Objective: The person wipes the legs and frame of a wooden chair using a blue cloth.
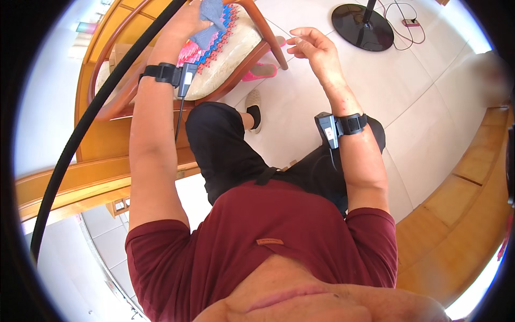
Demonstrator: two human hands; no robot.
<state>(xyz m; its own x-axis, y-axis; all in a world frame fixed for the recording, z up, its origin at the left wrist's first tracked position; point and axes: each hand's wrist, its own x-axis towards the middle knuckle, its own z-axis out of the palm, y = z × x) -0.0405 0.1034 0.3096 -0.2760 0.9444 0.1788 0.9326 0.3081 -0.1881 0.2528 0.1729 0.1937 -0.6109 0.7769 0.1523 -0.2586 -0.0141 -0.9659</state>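
At the top left, my left hand [189,20] is on a blue-grey cloth piece [210,24], its thumb lying over the fabric. The cloth rests on a zigzag-edged knitted or crocheted mat [229,30] in blue, red and pink, which lies on the pale cushion [225,68] of a wooden armchair. My right hand [312,44] hangs in the air to the right of the chair, fingers loosely bent and apart, with nothing in it. Both wrists carry black straps with small devices.
The chair's wooden frame [277,52] stands before my knees. Pink slippers [263,71] lie on the tiled floor beside it. A round black stand base [362,28] and cables are at the upper right. Wooden furniture [446,209] curves along the right; a black cable crosses the left.
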